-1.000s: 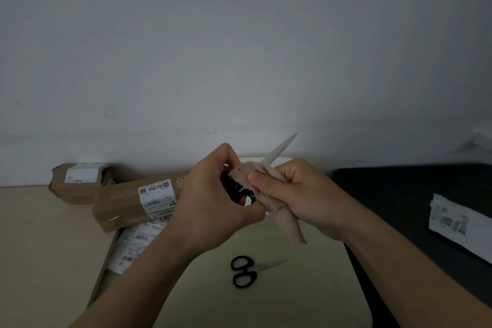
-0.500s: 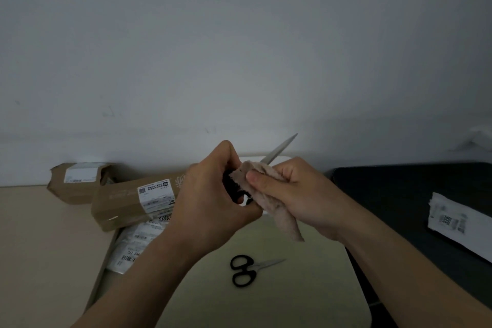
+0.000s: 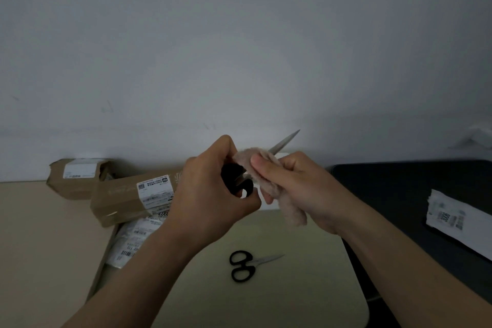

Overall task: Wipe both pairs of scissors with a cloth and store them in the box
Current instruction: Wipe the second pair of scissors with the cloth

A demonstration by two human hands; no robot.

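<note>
Currently one pair of scissors [image 3: 283, 142] is held up in the air, its black handles gripped by the left hand [image 3: 210, 194]. The right hand [image 3: 306, 189] pinches a cloth [image 3: 291, 213] around the blades. The second scissors [image 3: 246, 265] lie below, with cardboard parcels [image 3: 122, 197] to the left.

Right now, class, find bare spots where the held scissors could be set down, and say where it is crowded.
Free: the pale surface right of the lying scissors, up to the dark mat; the mat's strip left of the white packet; the tan table in front of the parcels. Crowded: back left, parcels and labelled bags overlap.
</note>
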